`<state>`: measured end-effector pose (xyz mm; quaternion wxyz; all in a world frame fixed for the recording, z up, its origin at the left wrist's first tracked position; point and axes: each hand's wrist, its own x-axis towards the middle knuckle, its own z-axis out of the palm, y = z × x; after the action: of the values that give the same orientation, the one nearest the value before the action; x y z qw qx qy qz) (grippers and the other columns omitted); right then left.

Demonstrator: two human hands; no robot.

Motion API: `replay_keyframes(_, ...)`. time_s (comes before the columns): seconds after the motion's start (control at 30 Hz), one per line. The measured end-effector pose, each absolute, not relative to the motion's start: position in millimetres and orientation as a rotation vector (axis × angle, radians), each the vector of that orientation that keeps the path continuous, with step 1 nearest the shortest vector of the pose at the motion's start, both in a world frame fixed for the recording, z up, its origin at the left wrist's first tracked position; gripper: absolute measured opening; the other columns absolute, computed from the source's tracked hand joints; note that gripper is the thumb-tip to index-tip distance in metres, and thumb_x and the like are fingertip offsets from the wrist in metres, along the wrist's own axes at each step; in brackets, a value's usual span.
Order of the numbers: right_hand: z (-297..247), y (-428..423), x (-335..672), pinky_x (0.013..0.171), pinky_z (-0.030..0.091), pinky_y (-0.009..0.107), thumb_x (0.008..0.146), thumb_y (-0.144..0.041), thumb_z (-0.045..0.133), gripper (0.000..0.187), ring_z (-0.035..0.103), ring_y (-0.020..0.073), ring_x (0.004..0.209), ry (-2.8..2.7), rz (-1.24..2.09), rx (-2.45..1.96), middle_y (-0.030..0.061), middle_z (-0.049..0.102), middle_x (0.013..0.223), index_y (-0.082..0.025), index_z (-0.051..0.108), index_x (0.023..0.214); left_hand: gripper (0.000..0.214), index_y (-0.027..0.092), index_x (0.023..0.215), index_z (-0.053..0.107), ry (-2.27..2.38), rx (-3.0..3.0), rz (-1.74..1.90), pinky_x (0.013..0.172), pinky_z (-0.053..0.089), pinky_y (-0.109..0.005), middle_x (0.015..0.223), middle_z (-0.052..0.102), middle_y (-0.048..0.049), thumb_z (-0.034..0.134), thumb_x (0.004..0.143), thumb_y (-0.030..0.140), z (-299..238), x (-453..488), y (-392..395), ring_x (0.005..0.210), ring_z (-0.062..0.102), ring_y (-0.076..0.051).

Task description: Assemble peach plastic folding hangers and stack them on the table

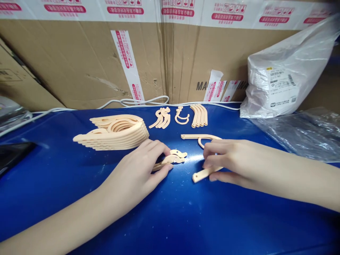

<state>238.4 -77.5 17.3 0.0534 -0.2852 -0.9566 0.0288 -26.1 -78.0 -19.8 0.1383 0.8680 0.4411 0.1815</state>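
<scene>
My left hand is closed, thumb and fingers around two short curved beige plastic hanger parts. Their ends, with small pins or holes, poke out to the right; the rest is hidden under the fingers. My right hand is closed on a beige plastic hanger arm, whose holed end points toward the lower left. Just behind those fingers, a second beige piece with a ring-like curve lies partly covered by the hand. Whether it joins the held arm, I cannot tell. A gap of blue tabletop separates the two hands.
A stack of beige folded hangers lies left. Further back are hook parts, a single hook and several curved arms. A white cable, cardboard boxes and plastic bag line the blue table's rear.
</scene>
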Motion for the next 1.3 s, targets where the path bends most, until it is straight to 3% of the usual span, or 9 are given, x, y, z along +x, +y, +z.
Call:
replay_keyframes(0.1,10,-80,228,0.069,0.045,0.028,0.091,-0.017,0.054,0.009,0.059,0.0154,0.079,-2.982,0.193,-0.881,0.0019,0.06,0.087,-0.019,0.06,0.085,0.012,0.022,0.091,0.055,1.219,2.502,0.562,0.09,0.047,-0.037,0.112,0.061,-0.004,0.051,0.097,0.032,-24,-28,-79,0.108,0.054,-0.022)
replay_keyframes(0.23,3,-87,218,0.063,0.041,0.029,0.091,-0.014,0.051,0.009,0.055,0.0146,0.069,-2.962,0.087,-0.877,-0.0005,0.055,0.08,-0.019,0.052,0.083,0.011,0.021,0.088,0.051,1.143,2.544,0.672,0.092,0.045,-0.035,0.117,0.059,-0.0046,0.048,0.097,0.025,-25,-28,-81,0.111,0.05,-0.021)
replay_keyframes(0.4,-3,-88,214,0.053,0.034,0.029,0.092,-0.015,0.047,0.009,0.053,0.0123,0.057,-2.98,-0.014,-0.875,-0.0017,0.056,0.08,-0.02,0.051,0.086,0.009,0.021,0.087,0.047,1.108,2.539,0.697,0.071,0.045,-0.027,0.091,0.06,-0.0009,0.043,0.095,0.018,-18,-32,-87,0.082,0.056,-0.015)
replay_keyframes(0.57,-9,-85,210,0.049,0.028,0.03,0.095,-0.016,0.042,0.014,0.051,0.0115,0.049,-2.966,-0.126,-0.845,-0.0019,0.059,0.073,-0.019,0.053,0.087,0.009,0.022,0.093,0.044,1.142,2.598,0.756,0.049,0.036,-0.019,0.067,0.049,0.0081,0.04,0.1,0.025,-18,-38,-89,0.049,0.045,-0.008)
replay_keyframes(0.7,-14,-84,209,0.048,0.027,0.029,0.097,-0.018,0.041,0.017,0.049,0.0108,0.046,-2.928,-0.179,-0.79,-0.0018,0.061,0.07,-0.018,0.055,0.088,0.013,0.024,0.093,0.041,1.15,2.715,0.752,0.043,0.031,-0.019,0.062,0.048,0.01,0.039,0.102,0.033,-24,-39,-91,0.042,0.045,-0.008)
replay_keyframes(0.93,-22,-80,211,0.047,0.031,0.027,0.1,-0.024,0.04,0.017,0.056,0.0122,0.048,-2.887,-0.194,-0.822,-0.0011,0.064,0.07,-0.017,0.055,0.105,0.015,0.023,0.088,0.038,1.36,2.747,0.626,0.047,0.033,-0.025,0.069,0.049,0.0042,0.043,0.089,0.036,-25,-37,-93,0.05,0.046,-0.013)
replay_keyframes(1.07,-24,-77,213,0.047,0.031,0.027,0.103,-0.029,0.035,0.023,0.06,0.0128,0.05,-2.789,-0.255,-0.808,-0.0013,0.065,0.068,-0.016,0.055,0.102,0.012,0.022,0.085,0.04,1.334,2.683,0.536,0.055,0.037,-0.03,0.076,0.051,-0.0003,0.034,0.093,0.028,-23,-35,-94,0.066,0.052,-0.018)
replay_keyframes(1.17,-24,-76,214,0.047,0.032,0.027,0.103,-0.031,0.036,0.026,0.062,0.0131,0.053,-2.724,-0.266,-0.831,-0.0002,0.068,0.07,-0.016,0.057,0.101,0.011,0.021,0.089,0.041,1.252,2.65,0.551,0.058,0.041,-0.032,0.084,0.052,-0.0032,0.038,0.091,0.032,-23,-33,-95,0.077,0.053,-0.021)
replay_keyframes(1.3,-24,-75,216,0.05,0.035,0.026,0.103,-0.032,0.035,0.031,0.062,0.0122,0.055,-2.743,-0.143,-0.823,0.0007,0.068,0.072,-0.015,0.06,0.096,0.014,0.021,0.092,0.044,1.172,2.564,0.495,0.065,0.044,-0.035,0.091,0.052,-0.0041,0.035,0.095,0.032,-25,-31,-95,0.079,0.051,-0.02)
